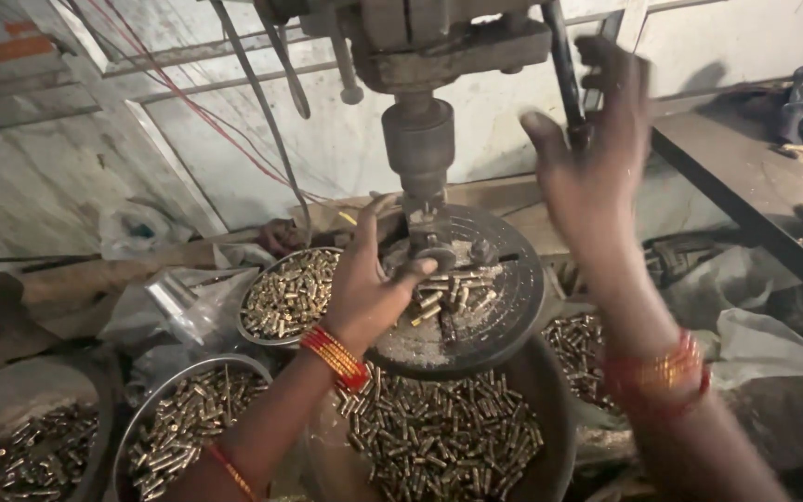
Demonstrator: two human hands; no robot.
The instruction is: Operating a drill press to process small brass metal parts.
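A drill press spindle point(418, 149) hangs over a round dark metal table point(504, 316) strewn with small brass cylinders point(453, 296) and shavings. My left hand point(369, 279) rests on that table under the chuck, thumb and fingers pinched at a small part by the drill tip; what it holds is hidden. My right hand point(592, 158) is raised and blurred, its fingers curled around the dark feed lever point(564, 79) of the press. Both wrists wear red and gold bangles.
Metal bowls full of small brass cylinders stand around: one behind my left hand point(285, 293), one at the lower left point(178, 423), one at the far left point(20, 446), a large one below the table point(448, 442). Crumpled plastic sheets point(745, 325) and a dark bench point(745, 177) lie to the right.
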